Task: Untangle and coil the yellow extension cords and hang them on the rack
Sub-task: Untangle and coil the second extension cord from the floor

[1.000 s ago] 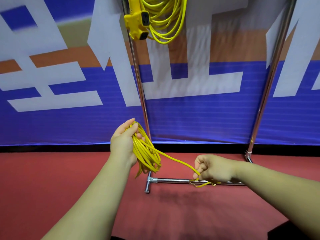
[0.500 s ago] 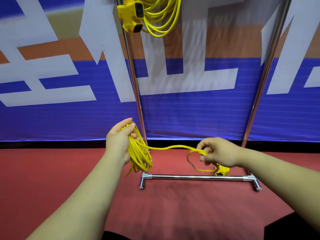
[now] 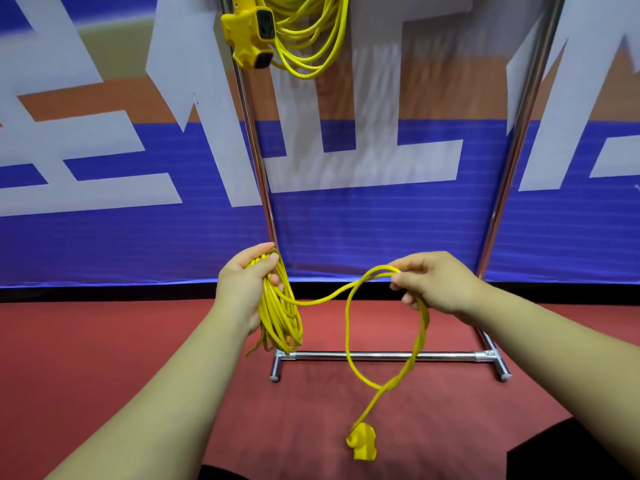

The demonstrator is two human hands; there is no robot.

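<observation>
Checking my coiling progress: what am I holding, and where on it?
The left grip holds the coil at the top of its loops. The right grip pinches the cord's loose tail at the top of a loop; its plug dangles below.

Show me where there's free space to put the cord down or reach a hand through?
Bare red floor lies left of the rack's base bar. Between the two uprights, right of the hung coil, a hand could pass. Crowded: the loose loop and plug hang between the left hand and right hand.
</observation>
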